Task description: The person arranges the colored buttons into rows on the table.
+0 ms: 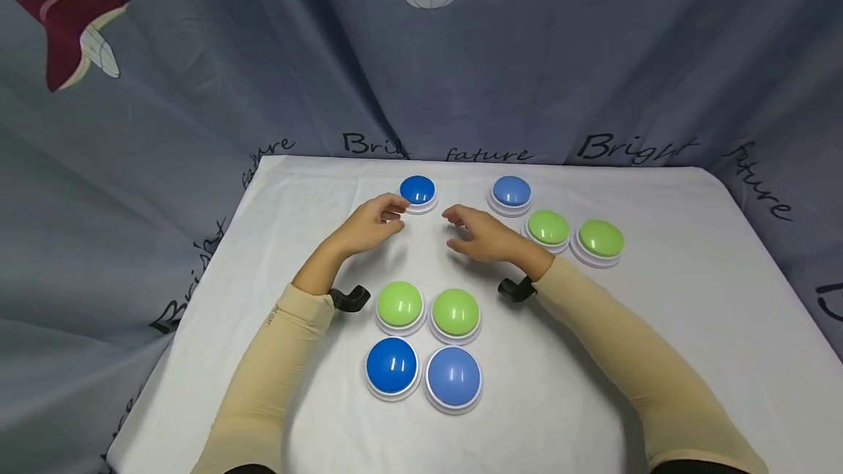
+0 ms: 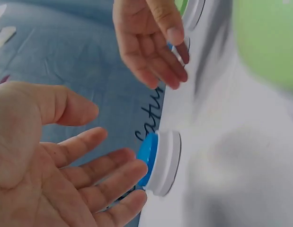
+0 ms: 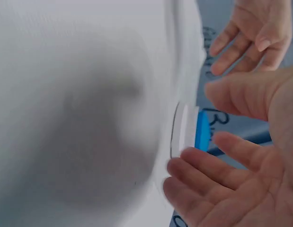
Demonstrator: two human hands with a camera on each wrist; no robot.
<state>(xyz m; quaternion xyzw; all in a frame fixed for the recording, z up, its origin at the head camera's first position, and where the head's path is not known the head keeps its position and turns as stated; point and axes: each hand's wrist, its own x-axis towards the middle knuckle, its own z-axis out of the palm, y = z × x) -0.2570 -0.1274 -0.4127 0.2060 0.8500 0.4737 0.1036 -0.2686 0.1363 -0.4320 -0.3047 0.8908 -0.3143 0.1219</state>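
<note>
Both bare hands hover over the white table, palms turned toward each other and nothing held. The left hand (image 1: 375,224) has loosely bent, spread fingers, its fingertips right by a dark blue push button (image 1: 417,189) with a white base at the back. In the left wrist view those fingertips overlap the blue button (image 2: 158,163). My right hand (image 1: 487,235) hangs relaxed, fingers pointing left, between that button and a lighter blue button (image 1: 511,191). Just beyond its wrist sit two green buttons, one nearer (image 1: 549,227) and one farther right (image 1: 601,238).
Closer to me, two green buttons, left (image 1: 399,304) and right (image 1: 456,312), stand side by side. In front of them are a dark blue button (image 1: 392,365) and a lighter blue button (image 1: 454,376). A grey printed curtain (image 1: 461,79) hangs behind the white table (image 1: 691,276).
</note>
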